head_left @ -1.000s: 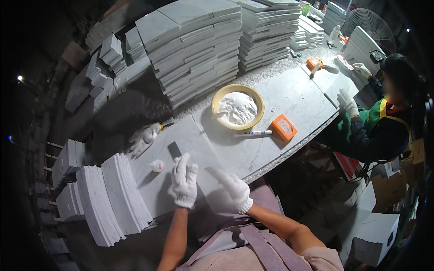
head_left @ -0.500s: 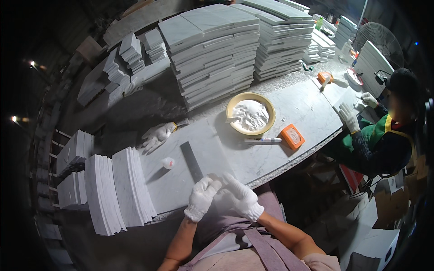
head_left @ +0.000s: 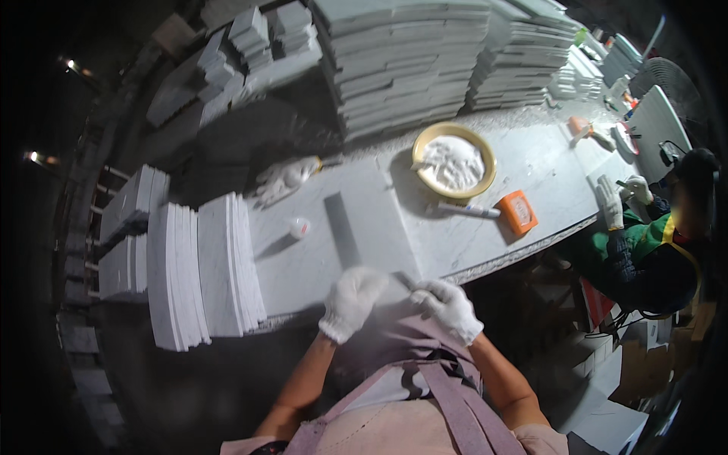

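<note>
Both my hands wear white knitted gloves and are held apart at the table's front edge, above my mauve apron. My left hand [head_left: 353, 303] is smeared by motion, so its fingers cannot be made out. The fingers of my right hand [head_left: 449, 309] are curled, and a small dark bit shows at their tips; what it is cannot be told. Just beyond my left hand, a pale marble slab [head_left: 379, 220] lies on the table with a dark grey band [head_left: 343, 227] across it. A small white container [head_left: 299, 228] with a red mark stands on the left part.
A yellow bowl [head_left: 485, 178] of white powder, a marker [head_left: 470, 210] and an orange box [head_left: 518, 212] sit right of centre. Loose white gloves [head_left: 288, 180] lie far left. Marble slabs stand upright [head_left: 227, 265] at left; tall stacks [head_left: 413, 68] rise behind. A gloved co-worker [head_left: 644, 250] works at right.
My hands were close together and have moved apart, the right one to the right. The whole view has shifted, so the table sits higher and further right.
</note>
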The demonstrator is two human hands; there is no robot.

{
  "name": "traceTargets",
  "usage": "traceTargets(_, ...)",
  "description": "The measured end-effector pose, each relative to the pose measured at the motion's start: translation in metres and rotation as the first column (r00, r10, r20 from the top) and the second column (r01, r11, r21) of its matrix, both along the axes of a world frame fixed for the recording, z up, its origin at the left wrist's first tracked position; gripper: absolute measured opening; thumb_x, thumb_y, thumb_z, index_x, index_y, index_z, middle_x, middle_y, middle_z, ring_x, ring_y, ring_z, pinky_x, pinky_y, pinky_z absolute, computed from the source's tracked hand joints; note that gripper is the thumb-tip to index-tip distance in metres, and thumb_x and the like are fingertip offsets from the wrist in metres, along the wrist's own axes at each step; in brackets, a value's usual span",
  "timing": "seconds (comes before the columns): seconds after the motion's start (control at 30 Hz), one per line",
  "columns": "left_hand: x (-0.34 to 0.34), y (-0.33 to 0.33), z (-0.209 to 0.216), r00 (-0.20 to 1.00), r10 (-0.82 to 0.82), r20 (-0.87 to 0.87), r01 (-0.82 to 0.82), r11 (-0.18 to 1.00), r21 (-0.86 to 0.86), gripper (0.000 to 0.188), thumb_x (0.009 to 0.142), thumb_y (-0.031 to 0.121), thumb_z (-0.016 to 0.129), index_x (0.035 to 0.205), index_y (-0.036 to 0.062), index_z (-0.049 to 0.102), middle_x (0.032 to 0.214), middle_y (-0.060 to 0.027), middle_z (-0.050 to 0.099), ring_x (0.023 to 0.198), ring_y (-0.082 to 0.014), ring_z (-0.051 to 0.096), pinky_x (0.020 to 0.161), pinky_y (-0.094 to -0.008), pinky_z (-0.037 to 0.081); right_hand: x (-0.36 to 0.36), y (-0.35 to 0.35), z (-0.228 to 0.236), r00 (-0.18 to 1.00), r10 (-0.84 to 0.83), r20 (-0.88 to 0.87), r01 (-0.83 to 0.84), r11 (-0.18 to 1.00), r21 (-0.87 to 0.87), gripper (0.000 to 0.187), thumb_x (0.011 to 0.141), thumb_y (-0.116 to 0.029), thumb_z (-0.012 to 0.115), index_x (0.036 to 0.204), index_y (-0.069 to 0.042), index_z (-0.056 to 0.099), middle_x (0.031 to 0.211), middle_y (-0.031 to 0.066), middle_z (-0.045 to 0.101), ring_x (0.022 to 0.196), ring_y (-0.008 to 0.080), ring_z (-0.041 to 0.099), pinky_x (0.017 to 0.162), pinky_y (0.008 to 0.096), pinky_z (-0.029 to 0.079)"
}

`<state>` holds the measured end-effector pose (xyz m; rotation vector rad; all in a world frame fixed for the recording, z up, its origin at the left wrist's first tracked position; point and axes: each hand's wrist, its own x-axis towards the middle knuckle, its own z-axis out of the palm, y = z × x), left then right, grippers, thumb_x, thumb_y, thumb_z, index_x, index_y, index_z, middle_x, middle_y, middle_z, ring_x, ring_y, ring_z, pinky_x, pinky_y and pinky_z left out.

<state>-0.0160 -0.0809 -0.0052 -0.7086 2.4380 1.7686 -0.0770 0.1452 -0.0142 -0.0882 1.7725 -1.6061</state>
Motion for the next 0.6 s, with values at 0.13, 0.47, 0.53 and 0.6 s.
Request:
traceTargets(0.13, -0.016, -0.012, -0.028, 0.955, 0.041, -0.293, -0.177, 0.873, -0.455, 0.043, 0.094, 0.030, 0.079, 0.127, 0.0047, 0.068, 0.120, -0.0177, 0.071, 0.114, -0.0365, 0.066, 0.099, -0.0469, 0.052, 0.004, 0.021, -0.012, 0.992, -0.124, -0.005, 0.123, 0.990, -0.064, 0.021, 0.103, -0.016, 0.072, 0.117, 0.001, 0.071, 0.099, 0.0020, 0.071, 0.087, 0.0108, 0.067, 0.077, 0.0264, 0.058)
traceTargets(0.47, -0.105, -0.033, -0.064, 0.943, -0.166, -0.289, -0.144, 0.579, -0.803, 0.069, 0.084, 0.042, 0.086, 0.139, 0.0096, 0.059, 0.144, -0.0173, 0.053, 0.136, -0.0415, 0.050, 0.112, -0.0530, 0.043, 0.025, 0.023, -0.021, 0.972, -0.147, 0.184, 0.148, 0.989, 0.006, 0.035, 0.102, -0.026, 0.075, 0.128, -0.002, 0.072, 0.104, 0.0017, 0.072, 0.083, 0.0091, 0.066, 0.068, 0.0260, 0.056)
traceTargets(0.53, -0.118, -0.041, -0.067, 0.935, -0.192, -0.300, -0.132, 0.595, -0.793, 0.067, 0.086, 0.043, 0.084, 0.140, 0.0104, 0.059, 0.143, -0.0169, 0.054, 0.136, -0.0423, 0.050, 0.113, -0.0542, 0.043, 0.024, 0.021, -0.020, 0.978, -0.146, 0.152, 0.145, 0.989, 0.017, 0.037, 0.102, -0.026, 0.075, 0.130, -0.002, 0.071, 0.106, 0.0016, 0.073, 0.083, 0.0092, 0.066, 0.068, 0.0259, 0.056)
traceTargets(0.6, -0.126, -0.051, -0.070, 0.935, -0.158, -0.317, -0.158, 0.613, -0.774, 0.063, 0.089, 0.042, 0.081, 0.139, 0.0105, 0.060, 0.143, -0.0167, 0.055, 0.136, -0.0428, 0.050, 0.114, -0.0553, 0.042, 0.022, 0.020, -0.019, 0.984, -0.141, 0.112, 0.140, 0.990, 0.022, 0.037, 0.102, -0.026, 0.075, 0.130, -0.002, 0.071, 0.104, 0.0018, 0.073, 0.083, 0.0090, 0.066, 0.068, 0.0258, 0.056)
